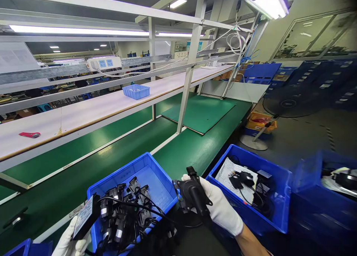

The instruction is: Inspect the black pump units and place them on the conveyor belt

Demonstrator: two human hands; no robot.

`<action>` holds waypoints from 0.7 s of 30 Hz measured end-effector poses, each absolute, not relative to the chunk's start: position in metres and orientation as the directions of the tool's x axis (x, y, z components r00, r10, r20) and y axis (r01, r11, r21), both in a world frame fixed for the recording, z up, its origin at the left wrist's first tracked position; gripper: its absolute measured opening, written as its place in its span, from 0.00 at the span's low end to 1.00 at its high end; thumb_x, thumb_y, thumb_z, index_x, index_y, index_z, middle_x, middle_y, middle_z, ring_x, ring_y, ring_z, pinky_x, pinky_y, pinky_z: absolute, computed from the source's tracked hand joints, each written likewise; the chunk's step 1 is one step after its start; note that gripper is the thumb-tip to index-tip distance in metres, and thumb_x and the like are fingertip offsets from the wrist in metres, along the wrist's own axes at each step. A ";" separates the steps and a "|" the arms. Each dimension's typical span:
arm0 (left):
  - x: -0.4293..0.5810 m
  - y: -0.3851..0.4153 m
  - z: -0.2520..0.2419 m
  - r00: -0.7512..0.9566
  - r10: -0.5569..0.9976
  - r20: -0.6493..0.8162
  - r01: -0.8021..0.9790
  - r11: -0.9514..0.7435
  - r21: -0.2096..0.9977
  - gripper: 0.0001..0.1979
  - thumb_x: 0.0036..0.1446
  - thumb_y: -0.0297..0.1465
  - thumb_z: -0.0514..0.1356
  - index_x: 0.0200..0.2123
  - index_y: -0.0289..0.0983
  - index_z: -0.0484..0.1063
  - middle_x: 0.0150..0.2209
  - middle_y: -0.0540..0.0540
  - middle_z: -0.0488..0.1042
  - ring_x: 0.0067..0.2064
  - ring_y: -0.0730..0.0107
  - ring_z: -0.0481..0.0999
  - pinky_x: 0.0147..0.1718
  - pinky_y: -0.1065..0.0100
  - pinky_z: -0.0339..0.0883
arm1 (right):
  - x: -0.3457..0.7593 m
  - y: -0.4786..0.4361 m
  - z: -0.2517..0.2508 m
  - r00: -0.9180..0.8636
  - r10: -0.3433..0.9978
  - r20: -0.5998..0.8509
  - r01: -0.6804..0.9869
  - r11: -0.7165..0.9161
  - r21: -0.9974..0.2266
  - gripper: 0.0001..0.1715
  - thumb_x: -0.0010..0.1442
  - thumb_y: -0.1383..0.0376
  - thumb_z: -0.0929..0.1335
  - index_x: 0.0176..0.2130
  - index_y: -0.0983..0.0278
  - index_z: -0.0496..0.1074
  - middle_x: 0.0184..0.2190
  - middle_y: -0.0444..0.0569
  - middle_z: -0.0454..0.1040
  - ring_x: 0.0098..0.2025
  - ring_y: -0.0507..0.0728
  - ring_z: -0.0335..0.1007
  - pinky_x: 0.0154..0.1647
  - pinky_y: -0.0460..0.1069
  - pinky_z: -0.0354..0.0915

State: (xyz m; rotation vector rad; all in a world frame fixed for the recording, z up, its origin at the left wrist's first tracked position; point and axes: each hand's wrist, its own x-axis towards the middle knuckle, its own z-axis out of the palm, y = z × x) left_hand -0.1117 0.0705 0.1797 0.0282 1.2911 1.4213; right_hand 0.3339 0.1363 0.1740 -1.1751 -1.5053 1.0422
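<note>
My right hand (221,207), in a white glove, grips a black plastic pump-like device (192,194) with a ribbed spout pointing up. My left hand (68,239), also gloved, is closed on a black box with a printed label (86,215) at lower left. A black cable (134,203) runs from that box toward the device in my right hand. Between and below my hands, a blue bin (158,170) holds several black parts (118,215) with cables and white labels. The fingers behind the pump-like device are partly hidden.
Right of my hand, another blue bin (283,215) holds black devices and white paper (225,174). Further right is a blurred blue bin (306,204). A green workbench (200,152) lies ahead under a shelf with a small blue tray (136,92). A fan stand (253,141) is beyond.
</note>
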 end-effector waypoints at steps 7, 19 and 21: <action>-0.106 0.075 0.185 -0.355 0.676 -0.645 -0.774 0.174 0.609 0.34 0.21 0.27 0.79 0.40 0.51 0.83 0.27 0.52 0.80 0.15 0.83 0.62 0.12 0.80 0.59 | 0.335 0.134 0.170 -0.120 0.974 0.194 0.137 0.210 -0.968 0.36 0.52 0.56 0.80 0.58 0.59 0.76 0.51 0.54 0.83 0.51 0.67 0.82 0.57 0.58 0.77; -0.098 0.079 0.191 -0.340 0.683 -0.647 -0.791 0.164 0.589 0.27 0.26 0.25 0.78 0.37 0.47 0.83 0.25 0.48 0.78 0.16 0.80 0.63 0.11 0.79 0.60 | 0.336 0.136 0.161 -0.091 0.974 0.209 0.191 0.223 -0.956 0.33 0.54 0.54 0.80 0.57 0.59 0.76 0.52 0.55 0.83 0.51 0.66 0.82 0.57 0.58 0.76; -0.097 0.078 0.193 -0.355 0.686 -0.635 -0.783 0.154 0.603 0.25 0.30 0.26 0.76 0.37 0.46 0.82 0.26 0.48 0.78 0.16 0.80 0.63 0.12 0.78 0.61 | 0.335 0.136 0.160 -0.079 0.975 0.206 0.180 0.217 -0.960 0.33 0.55 0.53 0.80 0.57 0.59 0.77 0.54 0.55 0.82 0.54 0.66 0.80 0.61 0.59 0.74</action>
